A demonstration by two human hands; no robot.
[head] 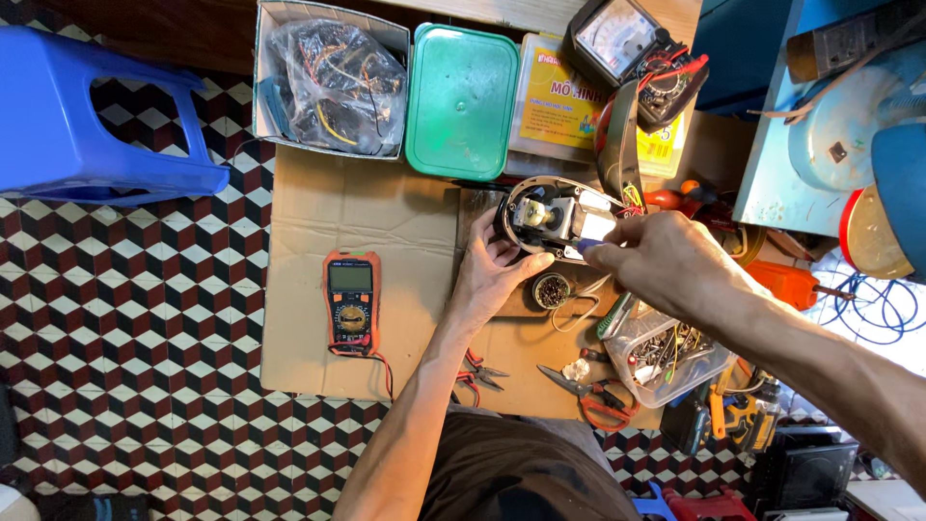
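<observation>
Working over a sheet of cardboard (367,203) spread on the tiled floor, a person steadies an opened oval appliance housing (555,217) at the sheet's far right edge. The left hand (492,270) cups the housing's near rim, fingers spread, while the right hand (666,256) pinches a blue-tipped tool (586,247) against the exposed motor inside. The work appears to be mid-repair, at the inner parts; the next move likely calls for a steady, fine touch. An orange multimeter (351,302) lies apart near the sheet's middle, pliers (482,371) along its near edge.
</observation>
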